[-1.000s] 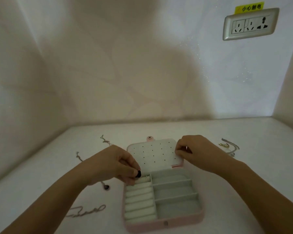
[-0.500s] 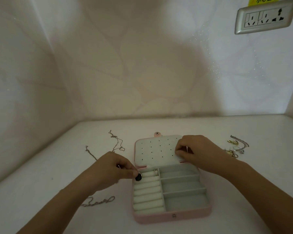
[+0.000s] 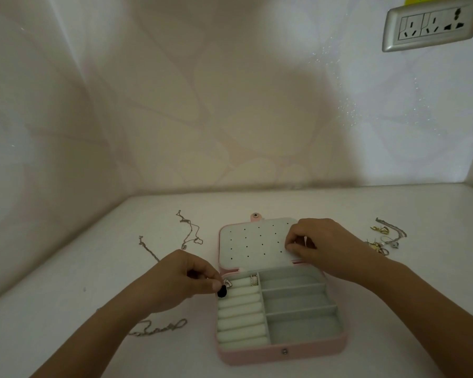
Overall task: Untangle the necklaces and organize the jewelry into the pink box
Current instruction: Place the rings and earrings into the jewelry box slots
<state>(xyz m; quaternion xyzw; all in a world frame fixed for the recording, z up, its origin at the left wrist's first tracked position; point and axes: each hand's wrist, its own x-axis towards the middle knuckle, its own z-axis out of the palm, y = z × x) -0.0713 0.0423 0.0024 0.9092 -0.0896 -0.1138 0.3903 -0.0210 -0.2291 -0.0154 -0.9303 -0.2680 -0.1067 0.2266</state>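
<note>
Open pink box (image 3: 281, 353) on white counter (image 3: 66, 282), wallpapered walls (image 3: 230, 105), socket (image 3: 429, 25) above.
Pinching black bead (image 3: 222, 292) with left fingers (image 3: 202, 281), gripping lid (image 3: 254, 241) with right fingers (image 3: 295, 238).

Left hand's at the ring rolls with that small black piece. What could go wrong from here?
1. The left hand pinches the small black piece right at the pink box's left edge. If it is released early, it could drop outside the box instead of seating in the ring rolls.
2. The chain lies close beside that forearm. Pulling the arm back may drag or re-tangle it.
</note>
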